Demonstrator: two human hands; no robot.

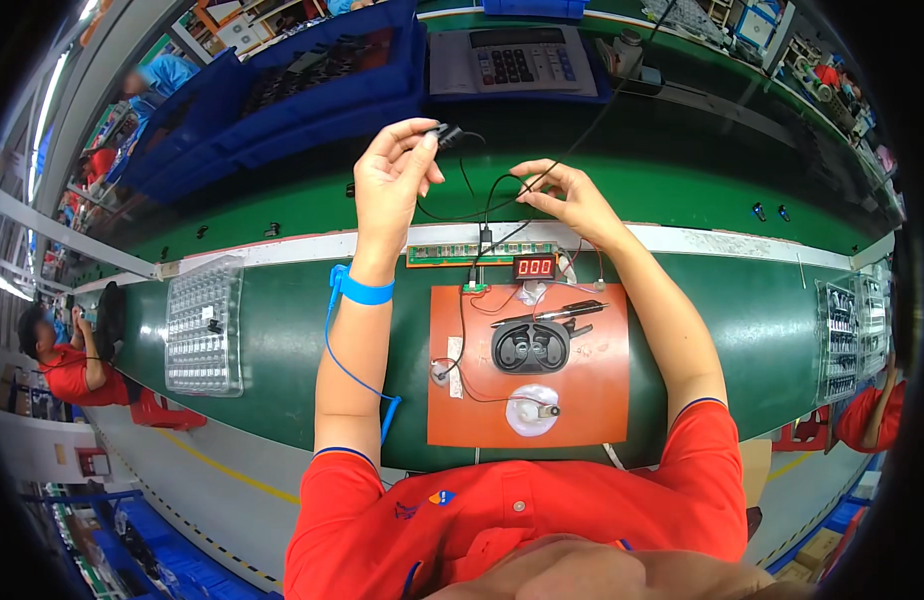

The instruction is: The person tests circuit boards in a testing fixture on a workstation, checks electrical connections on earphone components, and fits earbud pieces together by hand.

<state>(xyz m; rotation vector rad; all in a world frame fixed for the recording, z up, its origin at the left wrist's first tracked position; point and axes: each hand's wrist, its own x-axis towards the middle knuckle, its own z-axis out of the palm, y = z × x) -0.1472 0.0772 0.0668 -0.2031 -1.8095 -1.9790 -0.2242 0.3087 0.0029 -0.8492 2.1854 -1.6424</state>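
1. Your left hand [392, 178] is pinching a small black piece [448, 137] between thumb and forefinger, holding it above the table's [282, 350] far side, likely so you're seeing it clearly.
2. Your right hand [574, 200] is curling its fingers around the black cable [452, 218]; whether they're pressing tight, you can't tell from here. That grip is probably steadying the loop.
3. Below, a black plug [485, 238] is standing at the circuit strip [442, 256], seemingly within easy reach.
4. The red number display [534, 267] is facing you, presumably for quick reading.
5. An earbud case [530, 347] is lying on the orange mat [462, 415], perhaps for protection.
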